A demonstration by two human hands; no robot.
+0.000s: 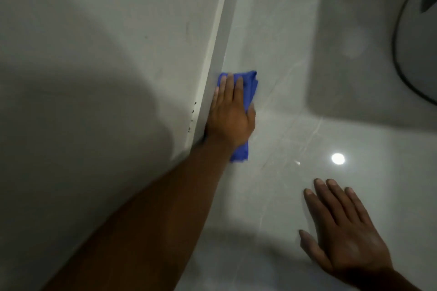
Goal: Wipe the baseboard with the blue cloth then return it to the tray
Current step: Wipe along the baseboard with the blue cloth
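Note:
A pale grey baseboard (pixel 224 28) runs from the top centre down toward the middle of the view, where wall meets floor. My left hand (pixel 230 116) presses a folded blue cloth (pixel 249 82) against the baseboard's face, near the floor; the cloth shows above my fingers and below my wrist. My right hand (pixel 343 231) lies flat on the glossy floor at the lower right, fingers spread, holding nothing. No tray is in view.
The white wall (pixel 106 54) fills the left half, with small dark marks near the baseboard's top edge. Glossy pale floor tiles (pixel 283 137) reflect a ceiling light. A round dark-rimmed object (pixel 411 49) sits at the right edge, casting a large shadow.

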